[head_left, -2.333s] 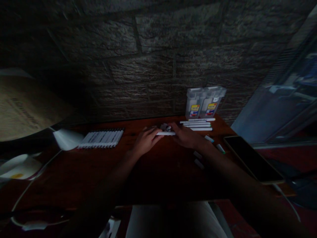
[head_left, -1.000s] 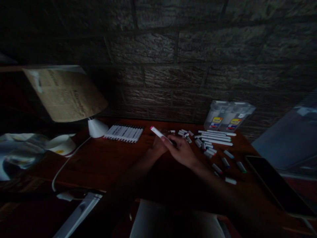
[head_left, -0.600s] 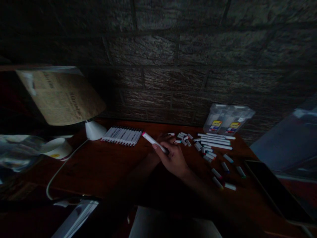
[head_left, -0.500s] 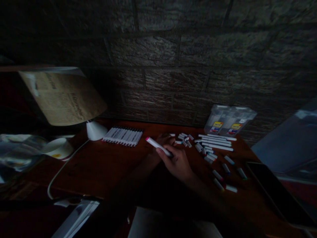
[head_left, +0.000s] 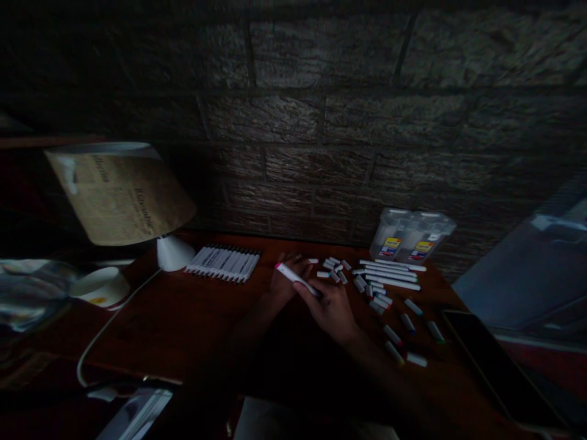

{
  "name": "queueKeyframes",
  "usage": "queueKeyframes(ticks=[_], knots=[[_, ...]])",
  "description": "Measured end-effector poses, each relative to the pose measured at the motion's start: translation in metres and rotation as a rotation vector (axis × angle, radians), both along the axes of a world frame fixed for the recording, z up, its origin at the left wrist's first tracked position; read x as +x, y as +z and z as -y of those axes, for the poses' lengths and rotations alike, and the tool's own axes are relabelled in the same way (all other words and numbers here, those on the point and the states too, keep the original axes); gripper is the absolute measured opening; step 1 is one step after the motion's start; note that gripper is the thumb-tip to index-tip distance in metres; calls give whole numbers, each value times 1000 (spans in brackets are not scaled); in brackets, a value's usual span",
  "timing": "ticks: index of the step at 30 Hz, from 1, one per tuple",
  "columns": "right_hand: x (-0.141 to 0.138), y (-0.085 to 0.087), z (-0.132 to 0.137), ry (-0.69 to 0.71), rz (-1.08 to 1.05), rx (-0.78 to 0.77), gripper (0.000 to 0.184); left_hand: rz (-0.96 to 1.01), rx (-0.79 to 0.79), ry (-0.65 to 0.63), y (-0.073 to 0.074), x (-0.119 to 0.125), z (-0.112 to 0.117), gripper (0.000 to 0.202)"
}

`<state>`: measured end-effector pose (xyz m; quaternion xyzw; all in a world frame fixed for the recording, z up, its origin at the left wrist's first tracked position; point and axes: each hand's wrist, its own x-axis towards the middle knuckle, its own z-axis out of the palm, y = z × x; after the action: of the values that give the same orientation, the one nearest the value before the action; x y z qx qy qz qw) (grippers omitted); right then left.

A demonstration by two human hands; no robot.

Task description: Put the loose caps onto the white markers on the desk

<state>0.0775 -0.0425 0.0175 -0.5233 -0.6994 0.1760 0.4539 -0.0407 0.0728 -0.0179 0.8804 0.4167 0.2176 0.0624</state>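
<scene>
My right hand (head_left: 332, 308) is closed around a white marker (head_left: 296, 278), whose pink end points up and to the left. Behind that marker is my left hand (head_left: 284, 284), dark and partly covered; its fingers are too dim to show whether they hold anything. Just beyond both hands lie several loose marker caps (head_left: 337, 275), white to grey. More caps (head_left: 393, 335) are scattered to the right. A flat row of white markers (head_left: 224, 263) with dark ends lies left of my hands. Further right, several uncapped-looking white markers (head_left: 392, 276) lie side by side.
Two clear plastic cases (head_left: 408, 235) stand against the brick wall. A lamp (head_left: 123, 198) with a printed shade, a paper cup (head_left: 103, 287) and a white cord (head_left: 98, 333) are at left. A phone or tablet (head_left: 499, 363) lies on the wooden table's (head_left: 160, 333) right side.
The view has tilted up slightly, so the tabletop sits lower. My left hand has drawn back from the caps to behind the marker. My right hand keeps its hold on the marker.
</scene>
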Motion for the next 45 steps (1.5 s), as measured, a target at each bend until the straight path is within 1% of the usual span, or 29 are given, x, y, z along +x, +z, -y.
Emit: queueKeyframes(ticks=[2, 4, 6, 8, 9, 10, 12, 14, 16, 18, 21, 25, 28, 31, 33, 36, 38, 40, 42, 45], knots=[[14, 9, -5, -33, 33, 30, 41, 88, -8, -3, 1, -3, -2, 23], [32, 16, -10, -48, 98, 37, 35, 294, -45, 15, 1, -4, -3, 28], [50, 17, -15, -48, 172, 6, 34, 583, -183, 20, 3, -3, -3, 46], [67, 12, -17, -57, 244, -31, 34, 824, -387, -37, 7, 1, 0, 72], [74, 8, -17, -76, 279, -39, 35, 892, -479, -77, 9, 3, 3, 82], [79, 4, -17, -100, 313, -39, 36, 919, -544, -107, 11, 5, 6, 88], [85, -5, -15, -134, 381, -34, 37, 859, -586, -159, 12, 9, 13, 86], [85, -11, -11, -128, 418, -38, 36, 722, -553, -167, 11, 11, 19, 75], [81, -16, -8, -109, 406, -38, 31, 624, -500, -152, 8, 12, 23, 65], [78, -18, -7, -99, 329, -33, 27, 601, -451, -128, 4, 11, 22, 57], [78, -19, -7, -61, 119, -41, 26, 595, -388, -122, 3, 10, 19, 52], [85, -14, -7, 36, -141, -134, 29, 542, -352, -122, 5, 9, 17, 54], [88, -11, -7, 79, -233, -236, 36, 477, -392, -154, 5, 8, 19, 56], [87, -12, -6, 64, -196, -254, 38, 392, -429, -209, 4, 8, 23, 58], [85, -14, -7, 42, -167, -258, 39, 348, -440, -221, 5, 9, 28, 61], [84, -19, -9, 19, -216, -313, 43, 328, -403, -175, 14, 10, 35, 66], [84, -22, -10, 22, -268, -375, 45, 328, -360, -157, 20, 10, 39, 66], [84, -24, -11, 19, -284, -419, 44, 329, -340, -158, 23, 10, 40, 63], [82, -24, -11, 5, -264, -407, 41, 346, -331, -152, 22, 10, 39, 62], [76, -19, -11, 4, -196, -319, 36, 353, -344, -151, 16, 11, 35, 64]])
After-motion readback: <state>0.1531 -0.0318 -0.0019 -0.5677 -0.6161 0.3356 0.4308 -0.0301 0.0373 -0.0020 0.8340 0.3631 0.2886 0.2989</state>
